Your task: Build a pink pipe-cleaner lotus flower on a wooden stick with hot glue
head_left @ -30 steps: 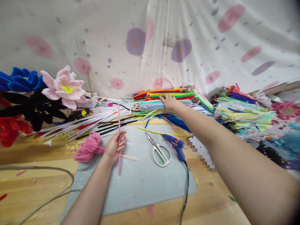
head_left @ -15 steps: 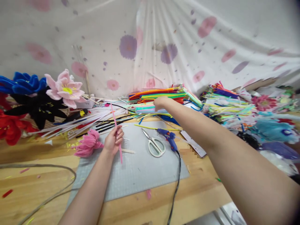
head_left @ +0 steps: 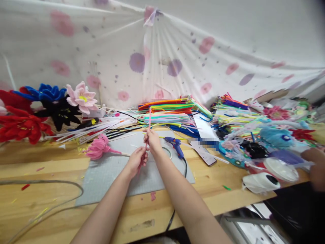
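Note:
My left hand (head_left: 137,161) is closed around the lower part of a pink pipe cleaner (head_left: 149,118), over the grey cutting mat (head_left: 101,179). Just above it, my right hand (head_left: 152,139) grips the same pipe cleaner, whose tip sticks up past the fingers. Left of my hands lies a pink pipe-cleaner flower (head_left: 98,146) with a short pink stem. Behind my right wrist the scissors (head_left: 169,152) are mostly hidden; part of a handle loop shows. The blue glue gun (head_left: 174,144) rests to the right on the mat.
Bundles of coloured pipe cleaners (head_left: 167,118) line the back. Finished flowers (head_left: 24,125) stand at left. A phone (head_left: 203,152), a white thread spool (head_left: 261,183) and blue fluffy pieces (head_left: 273,137) lie at right. A blurred person's arm (head_left: 316,166) shows at the right edge.
My right hand has come back from the pipe-cleaner bundles to grip the pink pipe cleaner by my left hand. The view has shifted right, and the scissors are now mostly covered.

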### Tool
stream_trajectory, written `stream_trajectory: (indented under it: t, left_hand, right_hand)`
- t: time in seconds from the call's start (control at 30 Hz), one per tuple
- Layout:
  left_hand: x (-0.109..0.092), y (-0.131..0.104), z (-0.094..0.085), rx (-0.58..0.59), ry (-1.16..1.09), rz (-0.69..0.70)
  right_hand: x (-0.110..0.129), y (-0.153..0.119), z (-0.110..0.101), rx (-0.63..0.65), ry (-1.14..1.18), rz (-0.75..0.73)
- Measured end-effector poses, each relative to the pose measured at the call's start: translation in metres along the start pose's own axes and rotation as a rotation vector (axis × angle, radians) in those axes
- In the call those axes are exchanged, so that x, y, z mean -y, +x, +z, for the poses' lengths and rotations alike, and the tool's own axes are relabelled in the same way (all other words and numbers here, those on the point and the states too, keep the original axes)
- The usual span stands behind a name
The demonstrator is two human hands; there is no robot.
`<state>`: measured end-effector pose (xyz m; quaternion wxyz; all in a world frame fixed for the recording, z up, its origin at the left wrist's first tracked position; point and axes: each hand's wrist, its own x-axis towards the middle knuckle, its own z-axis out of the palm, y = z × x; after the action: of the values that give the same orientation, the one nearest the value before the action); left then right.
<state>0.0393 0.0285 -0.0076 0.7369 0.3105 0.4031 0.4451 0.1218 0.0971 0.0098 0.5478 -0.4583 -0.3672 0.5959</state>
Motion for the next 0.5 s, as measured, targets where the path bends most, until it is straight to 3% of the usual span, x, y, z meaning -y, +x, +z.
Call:
stream_trajectory:
  t: [0.13,0.27,0.37,0.5]
  left_hand:
    - [-0.007,-0.028,-0.029,-0.151,0.158,-0.007]
    - [-0.015,-0.048,-0.055,-0.415,0.007,0.143]
    - [-0.015,-0.053,-0.059,-0.604,-0.15,0.22]
    - [-0.015,-0.043,-0.054,-0.611,-0.3,0.209]
  right_hand:
    - [-0.004,-0.012,-0.02,0.121,0.043,0.162]
    - [-0.027,-0.02,-0.034,0.232,-0.11,0.219]
    - [-0.048,-0.023,-0.037,0.191,-0.205,0.132]
    - [-0.067,-0.025,-0.039,0.121,-0.337,-0.066]
